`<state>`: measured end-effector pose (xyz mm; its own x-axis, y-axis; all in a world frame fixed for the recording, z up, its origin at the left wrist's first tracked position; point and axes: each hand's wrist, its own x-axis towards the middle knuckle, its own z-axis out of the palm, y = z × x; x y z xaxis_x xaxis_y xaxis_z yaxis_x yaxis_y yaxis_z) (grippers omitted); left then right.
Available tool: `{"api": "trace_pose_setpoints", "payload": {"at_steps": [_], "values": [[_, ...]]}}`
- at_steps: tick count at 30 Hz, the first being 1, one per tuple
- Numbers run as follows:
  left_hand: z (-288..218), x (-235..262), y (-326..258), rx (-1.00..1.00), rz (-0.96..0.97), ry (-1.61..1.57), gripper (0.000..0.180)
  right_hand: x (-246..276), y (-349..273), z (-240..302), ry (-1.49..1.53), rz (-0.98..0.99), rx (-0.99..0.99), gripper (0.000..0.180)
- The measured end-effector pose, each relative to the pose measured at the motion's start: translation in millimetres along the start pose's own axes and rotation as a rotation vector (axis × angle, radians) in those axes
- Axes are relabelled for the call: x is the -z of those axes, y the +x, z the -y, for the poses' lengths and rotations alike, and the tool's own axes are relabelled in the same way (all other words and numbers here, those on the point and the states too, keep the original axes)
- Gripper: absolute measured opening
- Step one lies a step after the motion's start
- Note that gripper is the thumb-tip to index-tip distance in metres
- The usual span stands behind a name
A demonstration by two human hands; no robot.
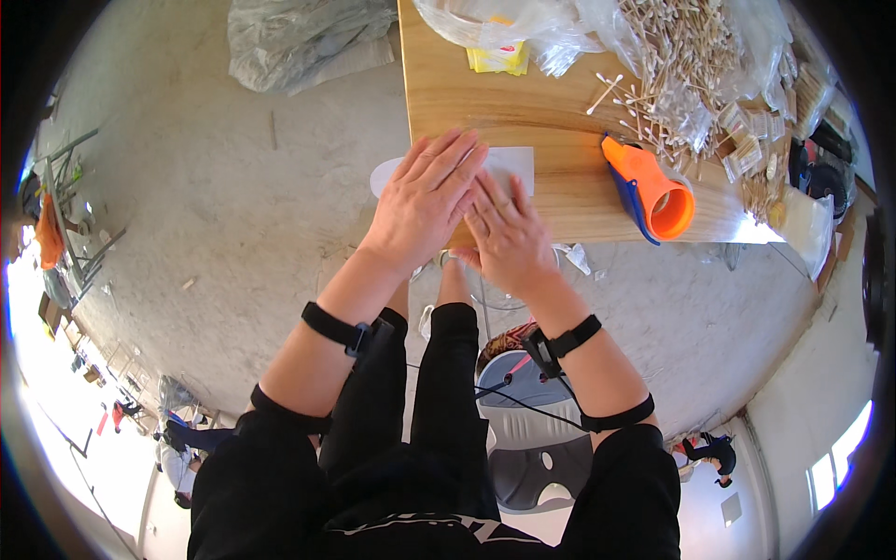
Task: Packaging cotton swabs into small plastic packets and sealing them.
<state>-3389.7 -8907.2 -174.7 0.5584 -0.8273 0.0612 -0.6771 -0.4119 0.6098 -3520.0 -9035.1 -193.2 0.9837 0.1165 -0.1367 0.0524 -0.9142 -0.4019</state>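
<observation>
Sheet (521, 161), white, beneath left hand (418, 203) and right hand (511, 233); both grips straight-fingered, released.

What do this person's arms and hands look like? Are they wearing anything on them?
The left hand and right hand are bare, without gloves. Each forearm wears a black strap with a small dark box, plus a black band nearer the elbow. The sleeves are black and short. A thin black cable runs toward the right band.
</observation>
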Motion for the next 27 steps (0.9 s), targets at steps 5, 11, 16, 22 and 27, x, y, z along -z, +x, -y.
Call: {"api": "trace_pose_setpoints", "payload": {"at_steps": [5, 11, 16, 22, 27], "values": [[11, -17, 13, -0.164, 0.161, 0.115, 0.064, -4, -38, 19, 0.064, 0.099, 0.037, 0.07], [7, -27, -16, -0.251, 0.353, 0.245, 0.074, 13, -88, 7, 0.159, -0.14, -0.118, 0.057], [-16, -26, -65, -0.257, 0.548, 0.273, 0.074, 62, -87, -43, -0.077, -0.513, -0.428, 0.064], [-13, -22, -17, -0.269, 0.523, 0.246, 0.073, 69, -78, -74, -0.157, -0.461, -0.526, 0.064], [-20, -48, -7, -0.05, 0.303, 0.328, 0.073, 58, -70, -79, -0.136, -0.519, -0.643, 0.055]]}}
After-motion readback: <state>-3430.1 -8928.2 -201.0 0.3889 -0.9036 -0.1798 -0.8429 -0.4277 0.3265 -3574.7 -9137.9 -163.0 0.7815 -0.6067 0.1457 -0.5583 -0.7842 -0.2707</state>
